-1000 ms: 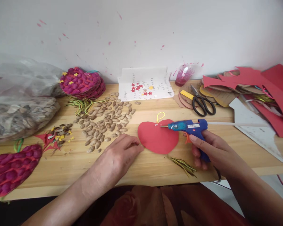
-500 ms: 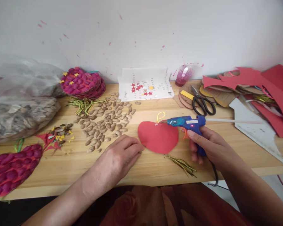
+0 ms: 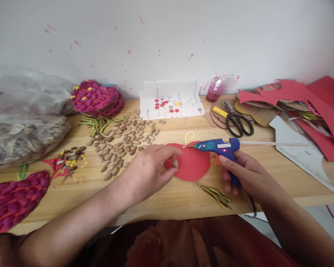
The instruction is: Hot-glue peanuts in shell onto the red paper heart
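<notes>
My right hand (image 3: 245, 172) is wrapped round the grip of a blue hot glue gun (image 3: 219, 145), a finger at its orange trigger. The gun's small red light glows, and its nozzle is at the top edge of a red round card (image 3: 195, 163) lying on the table. A yellow string loop (image 3: 189, 138) stands out from the card's top. Over the card's left side, my left hand (image 3: 156, 167) has curled fingers round a small tan piece that looks like a peanut shell (image 3: 175, 163). Many loose peanut shells (image 3: 121, 144) lie beyond that hand.
Green-black strings (image 3: 215, 194) lie below the card. Black-handled scissors (image 3: 239, 120), a pink-stained cup (image 3: 217, 89) and red card scraps (image 3: 289, 94) are at right. Paper with stars (image 3: 172, 100) sits behind. Left are purple-studded pieces (image 3: 97, 96) and a plastic bag (image 3: 28, 137).
My left hand has lifted from the card's left edge and moved right over it, showing the small tan piece in its fingers. The glue gun has shifted very slightly left.
</notes>
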Demonstrator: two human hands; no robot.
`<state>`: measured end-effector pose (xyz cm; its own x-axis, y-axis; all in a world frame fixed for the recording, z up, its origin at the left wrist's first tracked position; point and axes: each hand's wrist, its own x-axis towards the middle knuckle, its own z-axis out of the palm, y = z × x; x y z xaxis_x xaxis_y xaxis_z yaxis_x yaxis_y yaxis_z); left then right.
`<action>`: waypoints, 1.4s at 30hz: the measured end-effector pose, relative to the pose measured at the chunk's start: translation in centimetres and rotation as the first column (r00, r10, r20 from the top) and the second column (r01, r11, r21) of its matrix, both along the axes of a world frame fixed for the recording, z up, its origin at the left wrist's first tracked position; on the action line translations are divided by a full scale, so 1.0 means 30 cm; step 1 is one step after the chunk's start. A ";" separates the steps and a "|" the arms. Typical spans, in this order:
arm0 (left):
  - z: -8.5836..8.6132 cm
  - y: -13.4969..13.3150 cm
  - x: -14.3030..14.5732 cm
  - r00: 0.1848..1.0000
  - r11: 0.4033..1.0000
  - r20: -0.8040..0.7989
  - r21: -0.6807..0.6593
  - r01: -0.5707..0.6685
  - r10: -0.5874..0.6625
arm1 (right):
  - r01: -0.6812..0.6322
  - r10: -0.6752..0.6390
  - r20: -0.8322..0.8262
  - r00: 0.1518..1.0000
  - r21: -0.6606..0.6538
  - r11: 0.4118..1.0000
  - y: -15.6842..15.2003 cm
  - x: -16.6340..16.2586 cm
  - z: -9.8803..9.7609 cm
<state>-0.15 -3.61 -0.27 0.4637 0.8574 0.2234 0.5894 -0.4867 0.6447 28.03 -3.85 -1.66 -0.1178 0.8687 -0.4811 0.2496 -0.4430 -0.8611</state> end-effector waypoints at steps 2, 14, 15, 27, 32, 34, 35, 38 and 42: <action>0.001 0.038 0.032 1.000 1.000 -0.004 0.006 -0.020 0.020 | -0.001 0.001 -0.010 1.000 0.007 1.000 0.002 -0.003 0.003; -0.031 0.062 0.105 0.966 0.996 -0.256 0.082 -0.019 0.039 | 0.005 -0.006 -0.031 0.999 -0.019 1.000 0.002 0.025 -0.008; -0.035 0.059 0.102 0.963 0.997 -0.267 0.070 -0.014 0.032 | -0.001 0.000 -0.033 0.999 -0.023 1.000 0.004 0.024 -0.007; -0.041 0.067 0.070 0.895 0.980 -0.432 0.096 0.174 -0.116 | -0.022 0.021 -0.022 1.000 -0.057 0.998 0.013 0.007 -0.001; -0.013 0.076 0.061 0.819 0.963 -0.542 0.061 0.264 -0.190 | 0.000 -0.001 -0.015 1.000 -0.078 0.997 0.004 0.006 0.010; -0.003 0.077 0.059 0.788 0.952 -0.577 0.055 0.301 -0.216 | 0.003 -0.004 -0.013 1.000 -0.083 0.997 0.003 0.009 0.012; 0.000 0.078 0.058 0.776 0.946 -0.590 0.059 0.318 -0.224 | 0.002 -0.004 -0.013 1.000 -0.087 0.996 0.003 0.012 0.012; 0.003 0.086 0.054 0.770 0.934 -0.590 0.074 0.350 -0.242 | 0.017 -0.019 -0.022 1.000 -0.084 0.996 0.001 0.022 0.010; 0.004 0.110 0.059 0.856 0.954 -0.458 0.049 0.294 -0.240 | 0.078 -0.079 -0.075 0.994 -0.023 0.997 -0.003 0.034 0.008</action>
<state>1.63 -0.32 -0.16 0.7442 0.6674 0.0276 0.6356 -0.7202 0.2782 29.04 -3.94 -1.42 -0.0861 0.8668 -0.4911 0.1479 -0.4763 -0.8667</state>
